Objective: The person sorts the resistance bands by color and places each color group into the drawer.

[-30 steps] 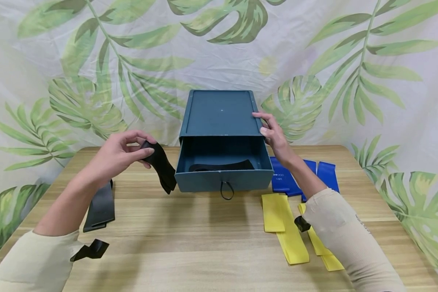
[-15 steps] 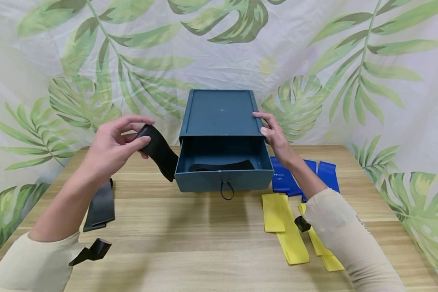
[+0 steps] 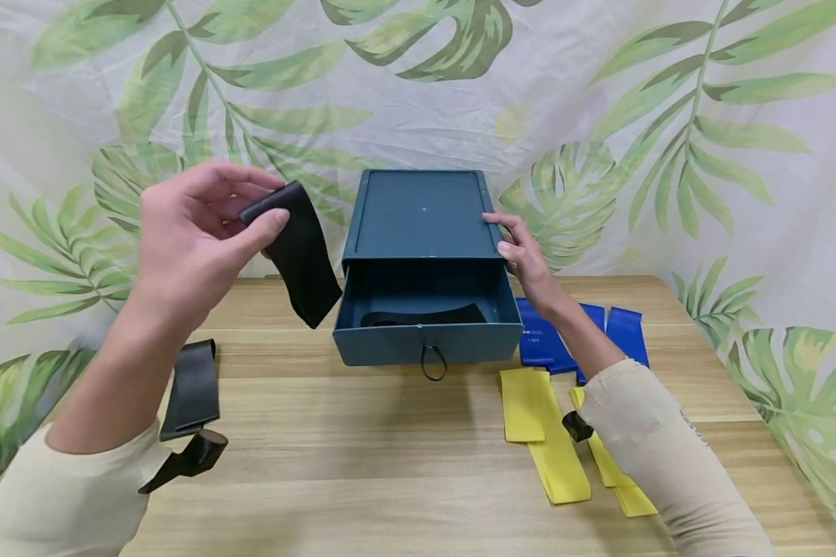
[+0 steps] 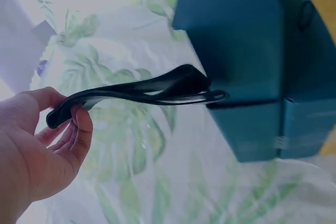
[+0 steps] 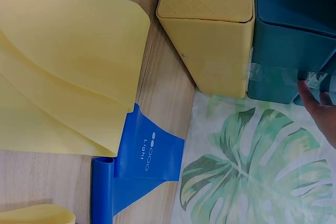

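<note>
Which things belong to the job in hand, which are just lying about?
Likely in the job:
held black band, left hand pinching it
open teal drawer unit, right hand on it
second black band, inside drawer

Untouched, apparently just lying about:
third black band, on table
blue bands
yellow bands
yellow box

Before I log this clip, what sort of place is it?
Probably a staged indoor tabletop setup: a leaf-print cloth behind a wooden table, with a drawer unit in the middle.
</note>
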Demonstrator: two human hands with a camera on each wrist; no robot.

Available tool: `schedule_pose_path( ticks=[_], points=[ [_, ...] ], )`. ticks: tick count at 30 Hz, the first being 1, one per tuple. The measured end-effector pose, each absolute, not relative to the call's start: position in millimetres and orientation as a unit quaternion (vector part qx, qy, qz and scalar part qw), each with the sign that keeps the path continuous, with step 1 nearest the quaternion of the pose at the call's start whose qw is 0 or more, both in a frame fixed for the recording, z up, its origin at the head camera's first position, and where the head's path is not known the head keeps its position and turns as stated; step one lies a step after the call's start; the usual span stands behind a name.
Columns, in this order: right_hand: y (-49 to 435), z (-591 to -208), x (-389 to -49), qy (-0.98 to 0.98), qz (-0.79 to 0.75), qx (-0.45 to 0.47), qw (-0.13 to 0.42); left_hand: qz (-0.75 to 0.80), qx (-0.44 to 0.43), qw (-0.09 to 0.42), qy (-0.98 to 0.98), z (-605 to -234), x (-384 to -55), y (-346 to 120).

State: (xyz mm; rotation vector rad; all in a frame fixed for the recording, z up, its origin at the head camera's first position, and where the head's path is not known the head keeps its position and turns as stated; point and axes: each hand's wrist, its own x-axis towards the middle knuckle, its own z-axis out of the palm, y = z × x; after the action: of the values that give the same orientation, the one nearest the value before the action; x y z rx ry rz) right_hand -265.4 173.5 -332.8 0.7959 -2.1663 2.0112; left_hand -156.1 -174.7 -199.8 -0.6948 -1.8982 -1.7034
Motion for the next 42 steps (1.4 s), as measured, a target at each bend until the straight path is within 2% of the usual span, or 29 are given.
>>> schedule_pose_path(
  ticks=[8,19,30,39,42],
  points=[
    [173,-334,-268,-0.710,0.654,0.259,0.037,-0.652,-0.298,0.238,-0.655,-181,-160,-155],
    [172,-334,-269,-0.706,0.659,0.256,0.034,-0.599,-0.318,0.231,-0.697,-175,-171,-115],
    [169,-331,-270,-0.698,0.666,0.258,0.041,-0.551,-0.338,0.162,-0.745,-184,-190,-80],
    [170,-335,-271,-0.691,0.671,0.263,0.052,-0.530,-0.315,0.083,-0.783,-194,-199,-58],
    [170,-336,-272,-0.687,0.675,0.264,0.051,-0.537,-0.309,0.072,-0.781,-195,-201,-54]
  ],
)
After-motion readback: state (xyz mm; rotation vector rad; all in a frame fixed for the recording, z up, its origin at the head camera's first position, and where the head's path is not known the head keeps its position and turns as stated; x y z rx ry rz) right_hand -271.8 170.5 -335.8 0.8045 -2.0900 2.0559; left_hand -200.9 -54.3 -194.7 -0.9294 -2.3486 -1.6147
